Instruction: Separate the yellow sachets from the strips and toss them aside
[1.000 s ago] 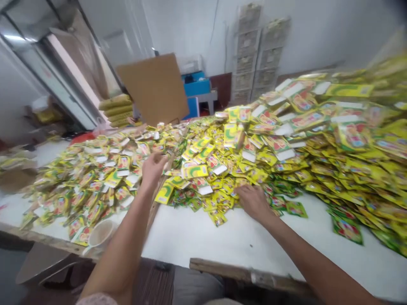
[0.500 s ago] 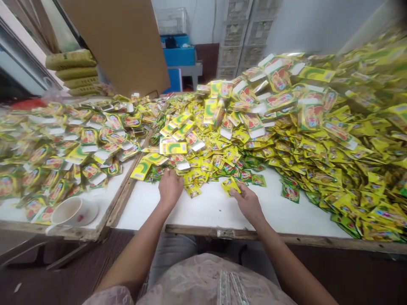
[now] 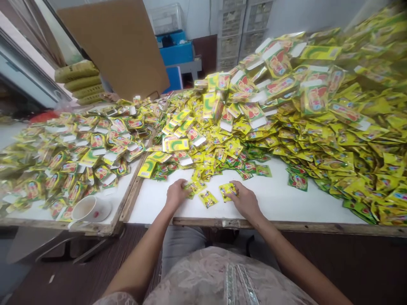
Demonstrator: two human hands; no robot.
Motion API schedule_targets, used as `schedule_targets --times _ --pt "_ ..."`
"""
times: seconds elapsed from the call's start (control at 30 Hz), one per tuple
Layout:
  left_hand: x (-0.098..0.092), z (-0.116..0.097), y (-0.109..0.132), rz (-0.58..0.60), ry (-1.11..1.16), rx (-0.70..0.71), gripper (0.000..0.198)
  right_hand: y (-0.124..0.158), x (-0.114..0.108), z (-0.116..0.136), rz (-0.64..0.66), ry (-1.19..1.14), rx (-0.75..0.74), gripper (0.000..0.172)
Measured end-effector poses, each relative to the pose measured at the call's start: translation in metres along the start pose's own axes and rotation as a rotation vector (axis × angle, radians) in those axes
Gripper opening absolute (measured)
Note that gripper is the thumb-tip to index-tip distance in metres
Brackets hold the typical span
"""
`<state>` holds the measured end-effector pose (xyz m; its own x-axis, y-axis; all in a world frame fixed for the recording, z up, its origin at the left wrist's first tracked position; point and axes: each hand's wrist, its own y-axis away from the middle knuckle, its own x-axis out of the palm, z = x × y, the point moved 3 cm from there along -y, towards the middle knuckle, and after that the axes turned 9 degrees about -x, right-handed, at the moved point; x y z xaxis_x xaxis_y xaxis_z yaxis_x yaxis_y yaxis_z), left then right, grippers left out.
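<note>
The work surface is a white tabletop (image 3: pixel 152 207) with a wooden front edge (image 3: pixel 203 222); a wooden strip (image 3: pixel 131 199) separates it from the adjoining table (image 3: pixel 116 203) on the left. The right hand (image 3: pixel 244 200) grips a yellow sachet (image 3: pixel 226 192) between thumb and fingers, near the front edge. The left hand (image 3: pixel 177 195), fingers bent, is at a second sachet (image 3: pixel 197 186); whether it is pinched or only touched cannot be told. A loose sachet (image 3: pixel 208 198) lies between the hands. A sachet heap (image 3: pixel 337 156) covers the far and right areas, with printed cartons (image 3: pixel 278 61) on top. The adjoining table carries a carton pile (image 3: pixel 95 142) and, at its near edge, a white mug (image 3: pixel 95 214). Beyond stand a cardboard sheet (image 3: pixel 117 51), stacked sacks (image 3: pixel 81 82) at far left, a blue box (image 3: pixel 176 54) and plastic crates (image 3: pixel 230 46) by the wall.
</note>
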<state>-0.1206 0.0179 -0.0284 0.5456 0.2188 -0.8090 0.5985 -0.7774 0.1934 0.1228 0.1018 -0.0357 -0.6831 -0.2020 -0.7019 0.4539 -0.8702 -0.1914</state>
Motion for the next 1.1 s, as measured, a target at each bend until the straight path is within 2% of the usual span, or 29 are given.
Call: schedule_targets --times 0.07,0.13,0.2,0.3,0.37,0.43,0.53,0.6,0.7,0.77,0.83,0.97,1.1 --pt "0.0 0.008 0.0 0.006 0.195 -0.094 0.024 0.0 -0.006 -0.002 -0.056 -0.028 0.005 0.025" --pt "-0.002 0.011 0.002 -0.031 0.401 -0.117 0.026 0.001 -0.012 0.002 -0.076 -0.102 0.014 0.025" --pt "-0.002 0.009 0.007 -0.034 0.619 -0.107 0.031 0.003 -0.013 0.013 -0.027 -0.238 0.022 0.029" --pt "0.002 -0.003 0.02 0.065 0.854 -0.104 0.036 0.008 -0.001 0.037 0.122 -0.45 -0.015 0.026" --pt "0.006 -0.01 0.026 0.116 0.906 -0.117 0.038 0.01 0.011 0.049 0.216 -0.463 -0.066 0.02" --pt "0.011 -0.013 0.03 0.132 0.923 -0.138 0.038 0.01 0.02 0.051 0.239 -0.351 -0.087 0.013" --pt "0.019 -0.012 0.032 0.126 0.931 -0.175 0.036 0.005 0.018 0.043 0.099 -0.201 -0.028 0.009" --pt "0.024 -0.011 0.032 0.112 0.916 -0.173 0.033 0.001 0.012 0.041 0.019 -0.292 0.054 0.011" --pt "0.028 -0.018 0.034 0.098 0.862 -0.146 0.025 -0.002 0.007 0.048 0.03 -0.554 0.108 0.021" --pt "0.031 -0.025 0.035 0.173 0.852 -0.151 0.02 -0.003 0.007 0.057 0.061 -0.595 0.054 0.022" --pt "0.034 -0.032 0.036 0.307 0.873 -0.166 0.019 -0.003 0.008 0.061 0.103 -0.563 0.007 0.02" --pt "0.034 -0.041 0.035 0.53 0.918 -0.183 0.031 -0.002 0.009 0.059 0.225 -0.664 0.008 0.021" --pt "0.031 -0.046 0.035 0.652 0.938 -0.208 0.041 -0.003 0.005 0.059 0.269 -0.642 -0.018 0.018"
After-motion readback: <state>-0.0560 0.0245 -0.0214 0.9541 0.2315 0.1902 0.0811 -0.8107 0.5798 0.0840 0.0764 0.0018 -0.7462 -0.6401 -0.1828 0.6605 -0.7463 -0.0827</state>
